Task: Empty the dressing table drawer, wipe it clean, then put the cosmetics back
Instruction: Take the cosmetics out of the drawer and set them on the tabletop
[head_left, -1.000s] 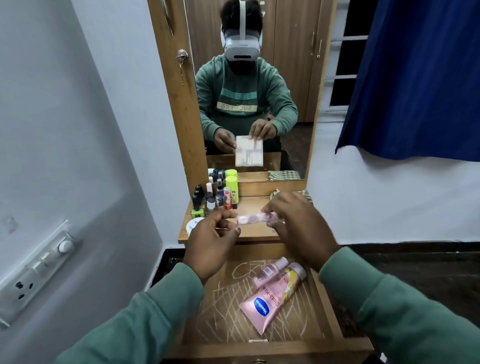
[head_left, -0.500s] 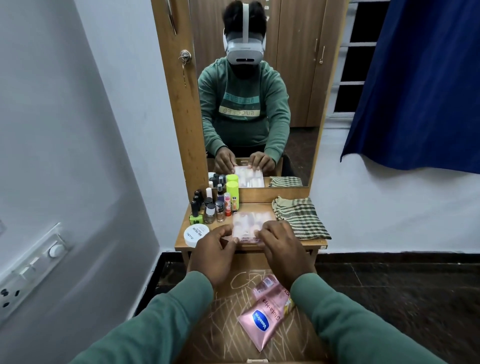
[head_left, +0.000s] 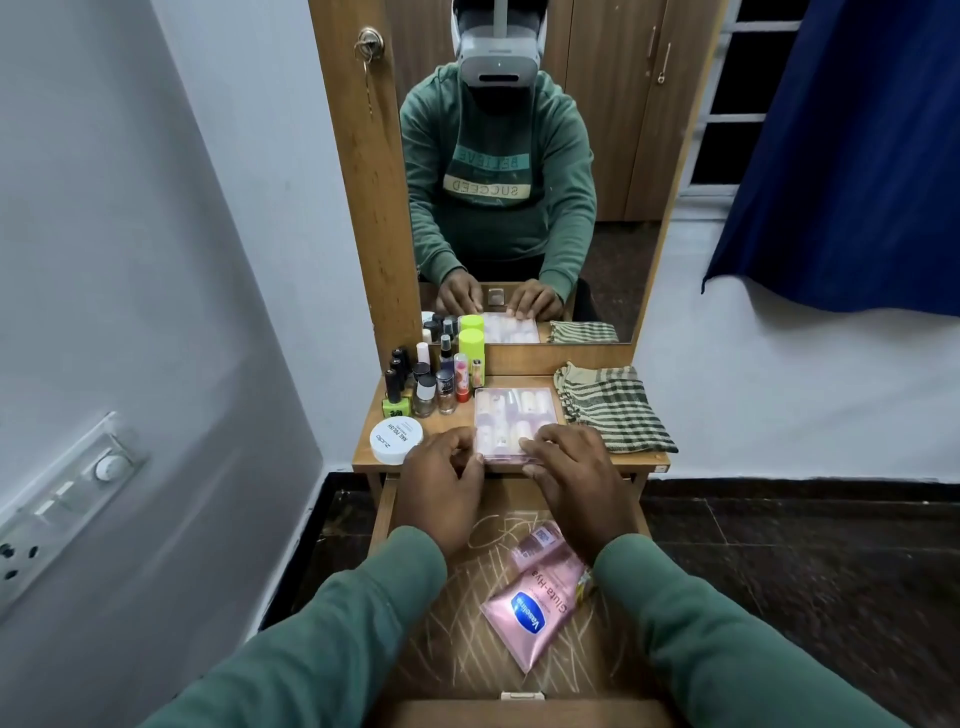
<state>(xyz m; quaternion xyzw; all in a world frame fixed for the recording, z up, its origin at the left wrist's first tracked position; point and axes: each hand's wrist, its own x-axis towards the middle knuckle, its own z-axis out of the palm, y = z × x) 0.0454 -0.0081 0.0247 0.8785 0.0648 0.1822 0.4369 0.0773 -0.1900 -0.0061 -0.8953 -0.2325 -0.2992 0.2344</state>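
A clear flat box of false nails (head_left: 514, 415) lies on the wooden dressing table top (head_left: 641, 460), in the middle. My left hand (head_left: 441, 488) grips its near left corner and my right hand (head_left: 576, 483) presses on its near right edge. Below my wrists the drawer (head_left: 457, 660) is pulled out, its bottom marked with chalk scribbles. Inside lie a pink Vaseline tube (head_left: 535, 613) and a small pink bottle (head_left: 535, 543), partly hidden by my right wrist.
Several nail polish bottles (head_left: 431, 387) and a lime green bottle (head_left: 471, 348) stand at the table's back left, with a white jar (head_left: 396, 439) in front. A striped cloth (head_left: 608, 405) lies folded on the right. A mirror (head_left: 519, 182) rises behind; a switch panel (head_left: 62, 499) is on the left wall.
The box, held up edge-on a second ago, has been lowered flat onto the table top. Both hands have stayed on its near edge.
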